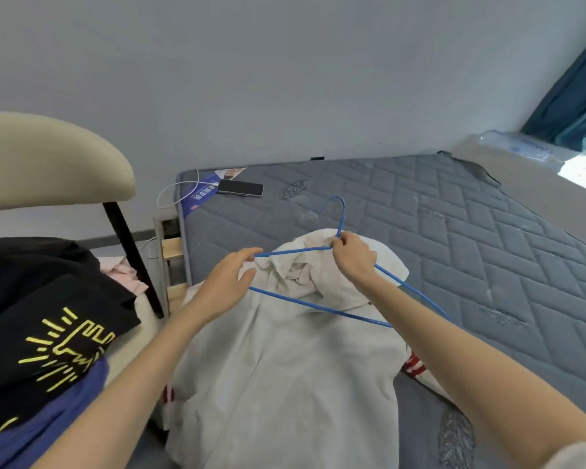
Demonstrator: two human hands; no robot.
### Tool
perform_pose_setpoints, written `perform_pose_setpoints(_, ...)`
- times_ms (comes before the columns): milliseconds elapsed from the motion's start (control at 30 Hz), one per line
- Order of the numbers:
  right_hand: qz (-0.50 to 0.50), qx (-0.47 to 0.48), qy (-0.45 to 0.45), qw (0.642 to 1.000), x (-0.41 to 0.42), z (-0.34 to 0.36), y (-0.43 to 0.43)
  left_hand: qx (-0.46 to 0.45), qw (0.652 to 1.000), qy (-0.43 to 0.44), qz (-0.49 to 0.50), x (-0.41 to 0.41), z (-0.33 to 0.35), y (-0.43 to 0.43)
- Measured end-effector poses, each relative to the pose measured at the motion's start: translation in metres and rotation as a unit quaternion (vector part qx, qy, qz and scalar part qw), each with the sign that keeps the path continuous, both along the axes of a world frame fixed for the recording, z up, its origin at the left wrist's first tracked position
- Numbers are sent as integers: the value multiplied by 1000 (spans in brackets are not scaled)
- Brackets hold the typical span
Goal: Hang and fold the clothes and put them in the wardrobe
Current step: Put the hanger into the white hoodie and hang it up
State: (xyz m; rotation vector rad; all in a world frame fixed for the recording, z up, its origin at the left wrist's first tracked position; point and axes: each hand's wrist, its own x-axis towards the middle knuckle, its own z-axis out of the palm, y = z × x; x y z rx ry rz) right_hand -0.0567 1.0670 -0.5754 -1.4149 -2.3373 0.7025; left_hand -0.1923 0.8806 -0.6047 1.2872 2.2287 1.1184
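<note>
Shirt: on mattress, unhung. Hanger above collar; R hand pinches neck, L hand at end, grip unclear. Chair pile pending.

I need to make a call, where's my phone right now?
In the head view, the phone lies on the far left corner of the mattress, beside a white cable.
</note>
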Motion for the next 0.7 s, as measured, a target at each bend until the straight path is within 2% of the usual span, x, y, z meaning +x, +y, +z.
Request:
perform_pose_setpoints(167, -6, 57, -22, 998, 24, -21, 51, 19, 992, -80, 94, 27, -42, 42)
perform_pose_setpoints(367, -20, 116, -59, 991, 41, -27, 107, -56, 964, -161, 201, 37, -61, 90)
perform_pose_setpoints(500, -29, 148, -56, 987, 52, -31, 128, -81, 930, -245, 260, 31, -71, 125)
perform_pose_setpoints(700, -50, 144, -64, 986, 62, -44, 142, -96, 910, -257, 310, 18, -93, 159)
